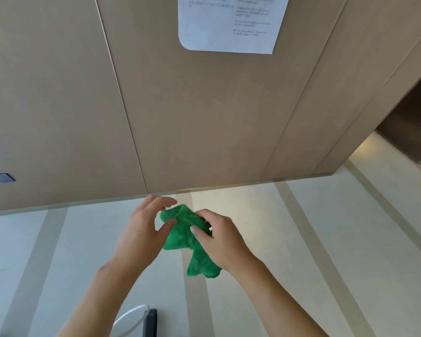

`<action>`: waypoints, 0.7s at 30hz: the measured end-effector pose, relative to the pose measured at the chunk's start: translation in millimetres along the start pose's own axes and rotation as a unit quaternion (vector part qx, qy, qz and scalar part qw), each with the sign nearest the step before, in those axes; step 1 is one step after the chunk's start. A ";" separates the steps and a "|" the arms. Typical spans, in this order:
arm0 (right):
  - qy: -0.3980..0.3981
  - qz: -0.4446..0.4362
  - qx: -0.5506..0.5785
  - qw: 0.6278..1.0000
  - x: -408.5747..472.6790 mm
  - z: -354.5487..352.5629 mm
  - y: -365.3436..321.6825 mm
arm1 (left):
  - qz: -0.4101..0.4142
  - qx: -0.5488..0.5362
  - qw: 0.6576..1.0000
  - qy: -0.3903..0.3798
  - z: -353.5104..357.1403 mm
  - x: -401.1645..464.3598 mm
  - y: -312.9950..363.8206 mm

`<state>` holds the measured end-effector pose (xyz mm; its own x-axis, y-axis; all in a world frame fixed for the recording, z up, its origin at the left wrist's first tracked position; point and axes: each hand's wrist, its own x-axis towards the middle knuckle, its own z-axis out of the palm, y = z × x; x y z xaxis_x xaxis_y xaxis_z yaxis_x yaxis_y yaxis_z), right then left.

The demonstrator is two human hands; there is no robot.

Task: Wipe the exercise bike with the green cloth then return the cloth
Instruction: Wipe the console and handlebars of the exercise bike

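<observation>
My left hand [141, 229] and right hand [219, 237] both pinch the green cloth [187, 239] mid-frame, no bike clearly in view, so wiping progress unclear.

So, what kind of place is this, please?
Probably an indoor shared room, perhaps a gym: tan wall panels, a printed notice on them, a pale striped floor. Both hands hold the green cloth.

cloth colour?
Plain bright green cloth, no pattern, held between left hand and right hand; head view.
</observation>
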<state>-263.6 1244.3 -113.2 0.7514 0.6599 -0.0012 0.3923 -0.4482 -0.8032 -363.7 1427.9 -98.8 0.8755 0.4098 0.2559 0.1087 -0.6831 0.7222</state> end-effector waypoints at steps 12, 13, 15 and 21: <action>-0.026 0.009 0.185 0.982 184.1 -19.3 13.8 | -0.156 -0.008 0.987 -0.031 50.9 101.0 -13.9; -0.042 0.006 0.202 0.979 198.3 -22.6 12.5 | -0.170 -0.003 0.985 -0.018 55.8 111.0 -11.2; -0.076 -0.003 0.233 0.969 224.5 -27.9 8.6 | -0.198 0.027 0.980 0.019 61.4 129.6 -7.8; -0.214 -0.055 0.267 0.938 276.5 -18.9 -6.9 | -0.272 0.074 0.947 0.156 50.8 156.9 -14.5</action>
<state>-48.5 1418.5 -96.7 0.3964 0.9168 -0.0487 0.0472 -0.0734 -0.9962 -203.9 1471.4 -101.8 0.4917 0.8682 0.0667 0.5881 -0.3875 0.7099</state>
